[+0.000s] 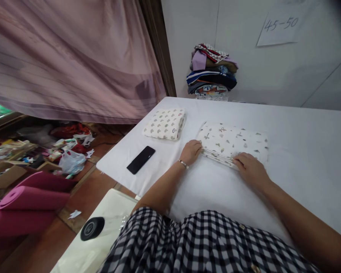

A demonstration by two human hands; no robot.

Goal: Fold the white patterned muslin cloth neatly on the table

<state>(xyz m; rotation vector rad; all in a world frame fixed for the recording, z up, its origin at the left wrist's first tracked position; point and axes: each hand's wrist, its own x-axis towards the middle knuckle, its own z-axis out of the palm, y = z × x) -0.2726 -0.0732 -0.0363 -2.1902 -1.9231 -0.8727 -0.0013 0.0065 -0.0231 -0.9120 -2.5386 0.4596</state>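
Two folded cloths are present on one white surface [309,159] in the head view. The first, a wide cloth with small scattered prints [235,140], lies flat in front of the person, its layered near edge facing the body. Two hands are in contact with it: the left hand [191,151] at the near left corner, the right hand [251,170] along the near edge further right, fingers curled. Whether either hand pinches the layers or merely rests on them cannot be told. One bracelet [183,164] is worn at the left wrist. The second, a smaller cloth with grey motifs [165,124], lies apart to the left, near the far corner. One black phone [141,160] lies closer to the person than that smaller cloth. One stack of folded garments [211,74] stands beyond the far edge, against the wall; one paper sheet [278,32] on the wall reads "45-50". Containers, floor at left: one open cardboard box [8,176], contents not clearly identifiable; one pale plastic bag [72,162], contents indistinct. Nearby lies a rolled pink material [31,199]. One black round object [92,228] sits on a cream-white item [69,258] below the surface's left edge.
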